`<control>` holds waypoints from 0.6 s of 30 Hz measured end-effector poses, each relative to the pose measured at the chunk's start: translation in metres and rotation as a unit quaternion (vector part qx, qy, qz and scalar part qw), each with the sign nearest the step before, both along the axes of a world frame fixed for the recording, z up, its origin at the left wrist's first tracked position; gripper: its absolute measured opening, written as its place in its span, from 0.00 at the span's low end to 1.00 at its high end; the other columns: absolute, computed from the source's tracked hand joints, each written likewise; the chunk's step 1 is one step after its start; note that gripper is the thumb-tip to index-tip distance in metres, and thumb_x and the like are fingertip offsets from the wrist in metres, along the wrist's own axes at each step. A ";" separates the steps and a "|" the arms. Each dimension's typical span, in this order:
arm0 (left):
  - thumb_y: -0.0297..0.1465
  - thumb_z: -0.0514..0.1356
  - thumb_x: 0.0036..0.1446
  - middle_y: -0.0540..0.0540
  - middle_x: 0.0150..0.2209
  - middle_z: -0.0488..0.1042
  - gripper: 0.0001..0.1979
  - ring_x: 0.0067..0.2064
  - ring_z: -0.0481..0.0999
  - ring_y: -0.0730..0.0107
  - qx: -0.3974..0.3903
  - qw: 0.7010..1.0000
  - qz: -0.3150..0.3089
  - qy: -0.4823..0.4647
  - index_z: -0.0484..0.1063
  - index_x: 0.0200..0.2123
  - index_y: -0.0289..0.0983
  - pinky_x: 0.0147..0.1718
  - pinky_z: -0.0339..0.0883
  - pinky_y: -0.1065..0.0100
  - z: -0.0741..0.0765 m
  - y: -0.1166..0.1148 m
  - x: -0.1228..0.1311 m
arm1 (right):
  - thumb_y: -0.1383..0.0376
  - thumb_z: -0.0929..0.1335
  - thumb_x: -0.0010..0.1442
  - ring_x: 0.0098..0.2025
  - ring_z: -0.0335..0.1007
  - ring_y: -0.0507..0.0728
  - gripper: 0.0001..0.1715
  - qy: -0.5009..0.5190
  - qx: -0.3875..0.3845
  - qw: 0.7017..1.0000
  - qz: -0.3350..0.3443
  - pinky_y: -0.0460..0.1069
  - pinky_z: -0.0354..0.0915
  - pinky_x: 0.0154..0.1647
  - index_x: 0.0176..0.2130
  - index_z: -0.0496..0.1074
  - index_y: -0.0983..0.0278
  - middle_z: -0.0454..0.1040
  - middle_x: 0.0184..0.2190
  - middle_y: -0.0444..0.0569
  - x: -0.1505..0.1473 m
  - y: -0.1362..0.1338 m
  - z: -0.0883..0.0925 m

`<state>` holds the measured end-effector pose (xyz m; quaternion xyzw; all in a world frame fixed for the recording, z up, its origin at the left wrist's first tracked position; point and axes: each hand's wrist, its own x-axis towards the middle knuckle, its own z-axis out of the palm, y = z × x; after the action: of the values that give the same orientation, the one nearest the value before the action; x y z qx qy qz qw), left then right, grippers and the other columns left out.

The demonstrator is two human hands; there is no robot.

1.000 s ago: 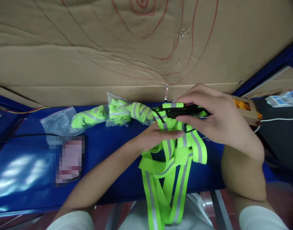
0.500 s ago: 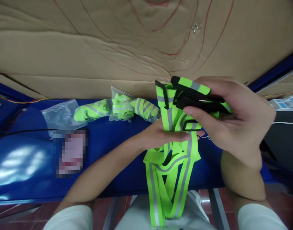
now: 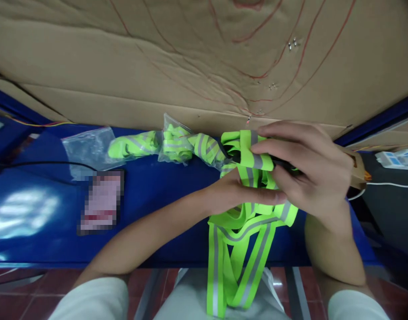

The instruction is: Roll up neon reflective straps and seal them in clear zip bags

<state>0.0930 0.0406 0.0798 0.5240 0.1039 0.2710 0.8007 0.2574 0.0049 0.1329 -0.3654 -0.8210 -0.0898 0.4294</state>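
Observation:
A neon yellow-green reflective strap harness (image 3: 214, 266) with grey stripes hangs in loops from my hands, past the table's front edge and over my lap. My left hand (image 3: 239, 193) is closed around the bunched straps, thumb lying across them. Just above and to the right, my right hand (image 3: 310, 171) grips a folded strap end (image 3: 250, 149) between fingers and thumb. Some black parts show beneath its fingers, mostly covered.
Several clear bags with similar green straps (image 3: 137, 144) lie along the back of the blue table (image 3: 164, 191). An empty plastic bag (image 3: 90, 146) and a blurred phone-like object (image 3: 102, 202) lie left. Cardboard (image 3: 190, 58) stands behind; a white power strip (image 3: 395, 158) is right.
My right hand has shifted down and closer to the left hand, turning the strap end over. The black buckles seen before are now mostly covered. The view has shifted slightly.

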 end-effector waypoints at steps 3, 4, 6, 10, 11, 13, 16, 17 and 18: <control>0.31 0.75 0.49 0.46 0.45 0.79 0.19 0.52 0.77 0.59 -0.033 0.999 0.020 -0.007 0.77 0.44 0.37 0.55 0.70 0.58 -0.008 -0.002 0.008 | 0.75 0.67 0.65 0.55 0.78 0.61 0.24 0.026 -0.047 0.998 0.024 0.60 0.74 0.59 0.53 0.78 0.53 0.81 0.52 0.43 -0.003 -0.001 0.000; 0.32 0.75 0.49 0.46 0.46 0.79 0.19 0.52 0.77 0.58 -0.025 0.999 0.019 0.005 0.77 0.44 0.37 0.55 0.70 0.57 -0.009 -0.001 0.010 | 0.74 0.69 0.64 0.54 0.79 0.61 0.24 0.050 -0.052 0.997 0.020 0.58 0.75 0.58 0.55 0.77 0.53 0.81 0.51 0.42 -0.003 -0.003 0.002; 0.32 0.74 0.51 0.44 0.48 0.79 0.19 0.54 0.77 0.56 0.014 0.999 0.012 0.026 0.77 0.46 0.37 0.56 0.70 0.56 -0.010 0.000 0.011 | 0.71 0.73 0.62 0.52 0.80 0.60 0.26 0.091 -0.056 0.994 -0.005 0.56 0.76 0.55 0.57 0.76 0.51 0.81 0.50 0.41 -0.004 -0.008 0.004; 0.31 0.71 0.52 0.45 0.47 0.81 0.15 0.55 0.77 0.55 0.065 0.997 0.030 0.042 0.78 0.44 0.37 0.56 0.71 0.57 -0.010 0.001 0.008 | 0.70 0.71 0.64 0.55 0.78 0.63 0.27 0.066 -0.044 0.996 -0.031 0.59 0.75 0.58 0.60 0.74 0.48 0.80 0.54 0.42 -0.007 -0.010 0.002; 0.31 0.72 0.51 0.45 0.46 0.81 0.14 0.54 0.78 0.55 0.067 0.996 0.034 0.049 0.78 0.42 0.37 0.55 0.71 0.57 -0.009 0.000 0.007 | 0.71 0.70 0.65 0.56 0.78 0.64 0.28 0.052 -0.031 0.998 -0.021 0.61 0.73 0.60 0.60 0.73 0.48 0.80 0.54 0.43 -0.009 -0.009 0.000; 0.30 0.72 0.49 0.45 0.43 0.81 0.14 0.53 0.78 0.53 0.073 0.994 0.037 0.067 0.78 0.40 0.36 0.53 0.72 0.58 -0.010 -0.002 0.007 | 0.72 0.69 0.65 0.57 0.77 0.65 0.29 0.032 -0.003 0.999 0.000 0.62 0.72 0.62 0.61 0.72 0.49 0.80 0.55 0.44 -0.012 -0.007 -0.004; 0.28 0.70 0.50 0.45 0.43 0.82 0.13 0.53 0.78 0.55 0.057 0.994 0.066 0.072 0.78 0.40 0.37 0.53 0.73 0.59 -0.012 -0.003 0.009 | 0.71 0.68 0.67 0.58 0.77 0.65 0.29 0.010 0.001 1.000 0.005 0.61 0.72 0.62 0.62 0.72 0.49 0.79 0.56 0.44 -0.013 -0.007 -0.006; 0.27 0.68 0.51 0.45 0.41 0.82 0.10 0.51 0.79 0.56 0.047 0.994 0.075 0.071 0.78 0.39 0.37 0.52 0.74 0.59 -0.012 -0.002 0.010 | 0.70 0.67 0.68 0.59 0.76 0.65 0.28 0.002 0.008 1.000 0.004 0.61 0.72 0.62 0.62 0.72 0.48 0.79 0.56 0.43 -0.011 -0.008 -0.005; 0.27 0.66 0.53 0.45 0.38 0.82 0.07 0.49 0.80 0.57 0.037 0.994 0.076 0.069 0.78 0.38 0.36 0.51 0.74 0.59 -0.013 -0.001 0.011 | 0.69 0.67 0.68 0.59 0.76 0.65 0.27 -0.009 0.016 1.000 0.003 0.61 0.72 0.62 0.62 0.72 0.48 0.79 0.57 0.42 -0.009 -0.008 -0.004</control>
<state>0.1040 0.0396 0.0670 0.5615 0.1878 0.2977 0.7488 0.2486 -0.0036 0.1290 -0.3552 -0.8242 -0.1050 0.4285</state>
